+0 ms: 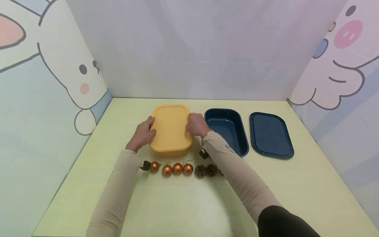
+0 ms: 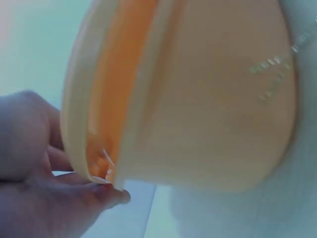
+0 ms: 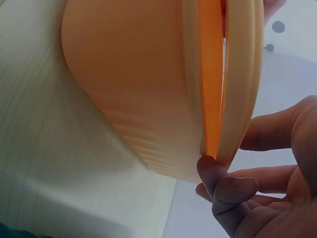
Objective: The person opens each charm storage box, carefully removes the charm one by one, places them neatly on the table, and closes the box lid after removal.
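A yellow lid (image 1: 171,128) lies over a matching yellow box (image 1: 173,152). My left hand (image 1: 142,134) grips the lid's left edge, thumb and fingers at its rim. On the opposite side, my right hand (image 1: 197,125) pinches the lid's right edge. In the left wrist view an open gap shows between the lid (image 2: 74,104) and the box wall (image 2: 213,114). The right wrist view also shows a gap, narrowing toward the fingers, between lid (image 3: 242,74) and box (image 3: 133,74). The box's contents are hidden.
Right of the yellow box stands an uncovered dark blue box (image 1: 243,138), partly behind my right forearm. Its blue lid (image 1: 271,135) lies farther right. Copper ball ornaments (image 1: 177,169) and pine cones (image 1: 212,170) line up in front. Walls enclose the table's back and sides.
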Demonstrator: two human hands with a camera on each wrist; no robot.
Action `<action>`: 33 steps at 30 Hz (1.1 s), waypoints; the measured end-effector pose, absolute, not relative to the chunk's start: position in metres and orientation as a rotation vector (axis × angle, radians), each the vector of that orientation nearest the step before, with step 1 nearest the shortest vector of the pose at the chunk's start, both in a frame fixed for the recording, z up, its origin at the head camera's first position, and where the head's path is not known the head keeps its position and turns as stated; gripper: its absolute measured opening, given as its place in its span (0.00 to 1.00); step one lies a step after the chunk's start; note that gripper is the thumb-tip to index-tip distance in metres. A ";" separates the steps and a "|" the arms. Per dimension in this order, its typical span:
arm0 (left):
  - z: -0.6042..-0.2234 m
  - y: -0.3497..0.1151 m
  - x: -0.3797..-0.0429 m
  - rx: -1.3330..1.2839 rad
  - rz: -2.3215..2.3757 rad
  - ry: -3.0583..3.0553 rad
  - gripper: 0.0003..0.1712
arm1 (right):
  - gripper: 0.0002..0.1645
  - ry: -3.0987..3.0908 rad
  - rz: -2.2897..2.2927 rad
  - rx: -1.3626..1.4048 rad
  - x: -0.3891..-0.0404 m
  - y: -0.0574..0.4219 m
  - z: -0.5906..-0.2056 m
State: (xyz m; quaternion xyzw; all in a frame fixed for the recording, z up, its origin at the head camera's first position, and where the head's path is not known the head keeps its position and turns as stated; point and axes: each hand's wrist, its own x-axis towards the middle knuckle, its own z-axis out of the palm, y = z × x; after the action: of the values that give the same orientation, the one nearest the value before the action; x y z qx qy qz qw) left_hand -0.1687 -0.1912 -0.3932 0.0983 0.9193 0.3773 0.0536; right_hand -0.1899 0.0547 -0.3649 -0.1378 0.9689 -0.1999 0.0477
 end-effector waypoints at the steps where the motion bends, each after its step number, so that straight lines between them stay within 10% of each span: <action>1: -0.391 -0.191 -0.169 0.288 1.131 2.804 0.36 | 0.06 2.956 -0.612 -0.419 -0.190 0.055 -0.365; 33: -0.388 -0.187 -0.170 0.247 0.982 2.860 0.32 | 0.13 2.932 -0.661 -0.328 -0.188 0.055 -0.371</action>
State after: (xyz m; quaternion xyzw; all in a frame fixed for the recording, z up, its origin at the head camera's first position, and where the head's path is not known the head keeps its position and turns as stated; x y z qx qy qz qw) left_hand -0.1699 -0.1874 -0.3876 0.0812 0.9412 0.3234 0.0539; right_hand -0.1884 0.0554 -0.3712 -0.1083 0.9681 -0.2181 0.0589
